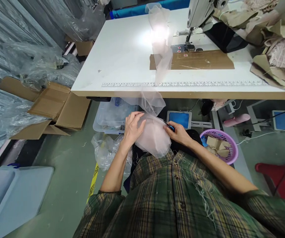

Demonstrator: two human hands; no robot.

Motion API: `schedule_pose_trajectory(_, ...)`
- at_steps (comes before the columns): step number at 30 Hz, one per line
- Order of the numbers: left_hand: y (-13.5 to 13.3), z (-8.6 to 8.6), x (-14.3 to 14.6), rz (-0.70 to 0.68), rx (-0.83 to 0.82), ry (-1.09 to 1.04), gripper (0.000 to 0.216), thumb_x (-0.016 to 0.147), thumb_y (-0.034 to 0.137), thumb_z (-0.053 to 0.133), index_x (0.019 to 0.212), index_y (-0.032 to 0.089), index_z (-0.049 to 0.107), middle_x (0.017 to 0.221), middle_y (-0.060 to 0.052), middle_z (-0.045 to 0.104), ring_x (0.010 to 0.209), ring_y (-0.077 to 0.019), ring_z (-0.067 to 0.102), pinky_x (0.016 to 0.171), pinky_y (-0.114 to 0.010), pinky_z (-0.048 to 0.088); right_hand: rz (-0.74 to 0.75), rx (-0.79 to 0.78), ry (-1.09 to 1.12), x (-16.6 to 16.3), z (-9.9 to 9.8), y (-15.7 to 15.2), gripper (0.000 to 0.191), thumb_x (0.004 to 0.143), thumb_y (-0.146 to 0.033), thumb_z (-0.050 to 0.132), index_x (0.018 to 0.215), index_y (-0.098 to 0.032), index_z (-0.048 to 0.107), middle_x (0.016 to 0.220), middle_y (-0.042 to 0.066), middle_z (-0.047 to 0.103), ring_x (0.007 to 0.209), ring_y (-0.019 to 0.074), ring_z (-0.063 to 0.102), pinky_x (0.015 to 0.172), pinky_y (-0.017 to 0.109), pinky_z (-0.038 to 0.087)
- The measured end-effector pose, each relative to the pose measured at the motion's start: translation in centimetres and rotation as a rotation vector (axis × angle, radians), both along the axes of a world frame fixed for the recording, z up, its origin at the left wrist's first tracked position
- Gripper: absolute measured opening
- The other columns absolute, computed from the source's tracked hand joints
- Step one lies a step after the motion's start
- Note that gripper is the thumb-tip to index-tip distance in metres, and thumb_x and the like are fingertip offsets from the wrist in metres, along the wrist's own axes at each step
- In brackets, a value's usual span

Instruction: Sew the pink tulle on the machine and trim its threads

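Note:
A pale pink, sheer piece of fabric (154,135) lies rounded over my lap, in front of the plaid shirt. At its left edge my left hand (133,129) has its fingers bent onto the cloth, thumb and fingertips at the fabric. My right hand (178,133) is closed around small scissors (170,126) with a blue and black handle, whose dark tip points left at the fabric's right edge. A sheer strip (160,43) runs down over the tabletop and hangs off the front edge towards my hands. The scissors' blades are mostly hidden by cloth and fingers.
Ahead stands a white sewing table (122,56) with a sewing machine (200,15), a brown cardboard strip (202,60) and piled fabric (281,56). A purple basket (234,150) with scraps is at right, beyond it a red stool (278,178). Cardboard boxes (58,107) lie left.

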State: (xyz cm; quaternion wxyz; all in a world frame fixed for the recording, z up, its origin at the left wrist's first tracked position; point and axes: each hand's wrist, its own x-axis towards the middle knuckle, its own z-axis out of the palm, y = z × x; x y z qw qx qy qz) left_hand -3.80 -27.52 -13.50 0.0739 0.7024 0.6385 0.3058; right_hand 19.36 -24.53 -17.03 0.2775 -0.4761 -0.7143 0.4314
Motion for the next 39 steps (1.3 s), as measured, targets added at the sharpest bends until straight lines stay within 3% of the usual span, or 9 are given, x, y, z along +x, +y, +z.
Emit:
schedule_pose_trajectory(3,-0.9,-1.4,0.8,-0.127,-0.015,-0.054,0.037,0.094,0.039,0.052,0.125,0.019,0.058,0.122,-0.011,0.062,0.115,-0.0243,0.059,0.098,-0.041,0.044,-0.110,0.032,-0.069,0.2,-0.3,0.0,0.028,0.086,-0.046,0.055,0.086,-0.019,0.063,0.061,-0.002,0.054,0.052,0.0141,0.043,0.054,0.028,0.031)
schedule_pose_trajectory(6,-1.9,-2.0,1.5,-0.253,-0.063,-0.021,0.061,0.087,0.053,0.059,0.136,0.018,0.049,0.136,-0.015,0.054,0.126,-0.0295,0.052,0.106,-0.047,0.039,-0.227,0.133,-0.074,-0.5,0.1,-0.4,0.030,0.088,-0.043,0.054,0.099,-0.018,0.064,0.076,0.004,0.063,0.062,0.0178,0.054,0.059,0.029,0.039)
schedule_pose_trajectory(11,-1.4,-3.0,2.6,-0.347,-0.135,0.121,0.094,0.072,0.059,0.072,0.146,0.014,0.035,0.148,-0.020,0.041,0.138,-0.0373,0.038,0.116,-0.055,0.027,-0.128,0.313,0.000,-3.3,-0.1,0.1,0.026,0.090,-0.029,0.048,0.105,-0.021,0.068,0.100,0.008,0.069,0.091,0.0228,0.064,0.079,0.032,0.049)
schedule_pose_trajectory(20,-0.8,-7.5,1.6,-0.305,-0.236,0.090,0.099,0.071,0.059,0.072,0.149,0.013,0.030,0.147,-0.018,0.044,0.139,-0.0348,0.039,0.119,-0.057,0.022,-0.102,0.160,0.067,-5.1,-6.4,1.9,0.030,0.093,-0.034,0.049,0.111,-0.024,0.071,0.103,0.008,0.072,0.101,0.0262,0.066,0.092,0.040,0.052)
schedule_pose_trajectory(27,1.0,-8.8,0.1,-0.315,-0.154,-0.126,0.091,0.073,0.068,0.067,0.143,0.016,0.042,0.142,-0.017,0.051,0.134,-0.0319,0.047,0.117,-0.052,0.031,-0.172,0.076,0.225,-6.9,-8.5,2.0,0.038,0.094,-0.046,0.047,0.113,-0.023,0.070,0.112,0.009,0.072,0.107,0.0255,0.066,0.096,0.041,0.051)
schedule_pose_trajectory(29,1.2,-8.8,-0.2,-0.222,-0.058,-0.228,0.081,0.075,0.067,0.066,0.136,0.017,0.050,0.139,-0.017,0.053,0.133,-0.0316,0.048,0.115,-0.051,0.034,-0.206,0.052,0.262,-7.2,-8.6,2.0,0.042,0.093,-0.050,0.047,0.113,-0.022,0.070,0.114,0.009,0.071,0.108,0.0257,0.065,0.097,0.041,0.051)
schedule_pose_trajectory(31,0.9,-8.8,-0.5,0.049,-0.001,-0.409,0.078,0.073,0.066,0.068,0.132,0.017,0.053,0.144,-0.017,0.048,0.137,-0.0321,0.042,0.117,-0.050,0.031,-0.239,0.027,0.293,-7.3,-8.6,1.9,0.045,0.093,-0.054,0.046,0.112,-0.021,0.069,0.113,0.009,0.072,0.109,0.0256,0.065,0.097,0.040,0.051)
schedule_pose_trajectory(34,-0.4,-8.9,-1.0,0.438,-0.187,-0.815,0.079,0.073,0.067,0.068,0.135,0.021,0.050,0.149,-0.014,0.043,0.142,-0.0309,0.036,0.119,-0.048,0.027,-0.300,-0.012,0.318,-7.2,-8.4,1.6,0.047,0.093,-0.056,0.043,0.111,-0.020,0.068,0.111,0.009,0.072,0.109,0.0257,0.063,0.096,0.040,0.050)
schedule_pose_trajectory(39,-2.4,-8.8,-1.4,0.398,-0.548,-1.098,0.056,0.081,0.069,0.058,0.105,0.020,0.071,0.107,-0.015,0.072,0.108,-0.0299,0.067,0.095,-0.046,0.054,-0.381,-0.086,0.306,-6.1,-8.4,1.8,0.053,0.096,-0.055,0.035,0.118,-0.016,0.062,0.102,0.011,0.070,0.099,0.0249,0.063,0.087,0.040,0.051)
